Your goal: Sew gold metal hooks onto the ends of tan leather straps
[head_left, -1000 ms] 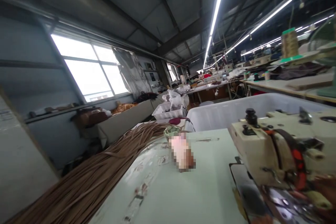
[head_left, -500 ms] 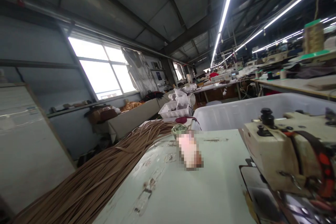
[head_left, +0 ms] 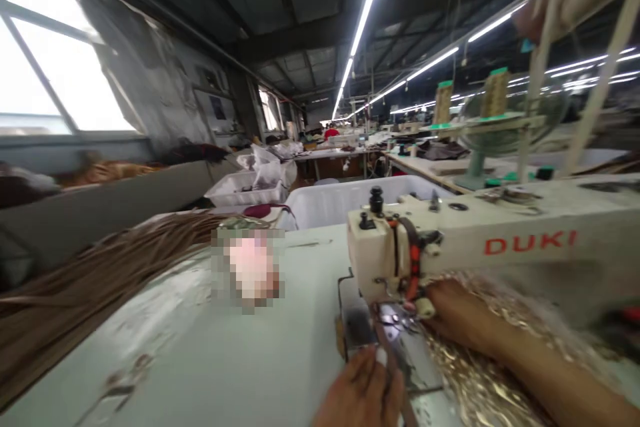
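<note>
In the lower middle of the head view, my left hand [head_left: 361, 388] is closed with its fingers pressed over a narrow brown strip [head_left: 409, 413] on the sewing machine bed. The strip runs up toward the metal presser foot [head_left: 393, 315]. Beyond the foot, my right hand [head_left: 447, 307] reaches in from the right under the arm of the sewing machine [head_left: 463, 230], close to the needle area. Its fingertips are hidden behind the machine head, so their grip does not show. Under my right forearm lies a heap of shiny gold-coloured pieces [head_left: 473, 373], blurred.
Long brown strips [head_left: 115, 267] lie in a bundle along the table's left side. A blurred-out patch [head_left: 253, 270] covers something on the pale green tabletop [head_left: 295, 320]. Behind the machine stands a large white bin [head_left: 330, 200]. Thread cones [head_left: 495, 93] stand at the back right.
The view has swung to the right. Both my hands, the machine's full arm and the gold-coloured heap are now in view; earlier neither hand showed clearly.
</note>
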`<state>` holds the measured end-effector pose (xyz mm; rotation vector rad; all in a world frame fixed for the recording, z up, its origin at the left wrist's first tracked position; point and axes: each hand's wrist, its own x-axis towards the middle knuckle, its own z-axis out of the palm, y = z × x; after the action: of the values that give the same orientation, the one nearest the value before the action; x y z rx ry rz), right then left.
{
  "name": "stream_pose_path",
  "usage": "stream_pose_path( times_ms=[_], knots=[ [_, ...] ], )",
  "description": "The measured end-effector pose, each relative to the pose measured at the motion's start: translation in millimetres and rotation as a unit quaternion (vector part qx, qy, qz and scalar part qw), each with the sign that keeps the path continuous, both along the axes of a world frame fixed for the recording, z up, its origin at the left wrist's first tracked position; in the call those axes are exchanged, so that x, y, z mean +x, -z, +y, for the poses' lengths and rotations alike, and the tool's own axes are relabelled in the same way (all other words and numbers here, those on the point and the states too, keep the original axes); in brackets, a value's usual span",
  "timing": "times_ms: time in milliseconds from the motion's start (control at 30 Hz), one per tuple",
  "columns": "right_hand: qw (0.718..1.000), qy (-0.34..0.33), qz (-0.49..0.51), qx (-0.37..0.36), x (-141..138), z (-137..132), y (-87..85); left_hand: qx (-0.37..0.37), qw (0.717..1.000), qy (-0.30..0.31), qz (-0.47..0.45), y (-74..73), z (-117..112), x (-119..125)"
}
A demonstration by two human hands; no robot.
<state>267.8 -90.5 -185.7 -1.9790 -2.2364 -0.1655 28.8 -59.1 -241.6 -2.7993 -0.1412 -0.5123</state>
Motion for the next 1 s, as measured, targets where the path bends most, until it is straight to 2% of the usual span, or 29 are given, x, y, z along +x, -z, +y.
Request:
stream_pose_path(
  times_ms=[67,233,467,600,800,1000],
  knots=[
    [1.000,-0.006,-0.018,-0.008,6,-4,-2.5,0.022,1.000,0.012,-0.009,-3.9,4,-9],
    [0.999,-0.008,-0.029,-0.011,-2,-3,-7.9,-0.013,0.999,0.035,-0.021,-11.0,7,-17],
    [0.999,-0.017,-0.030,-0.008,-2,-5,-11.6,-0.065,0.998,0.010,-0.007,-16.1,6,-16],
    [0.999,-0.016,-0.031,-0.009,-1,-4,-9.1,-0.097,0.995,-0.002,-0.011,-21.2,1,-15],
    [1.000,-0.004,-0.002,-0.019,6,-1,1.8,-0.103,0.994,-0.029,0.004,-32.3,-8,-6],
    [0.999,-0.006,0.021,-0.028,10,0,8.0,-0.116,0.993,0.004,0.021,-36.4,-3,-3]
  ],
)
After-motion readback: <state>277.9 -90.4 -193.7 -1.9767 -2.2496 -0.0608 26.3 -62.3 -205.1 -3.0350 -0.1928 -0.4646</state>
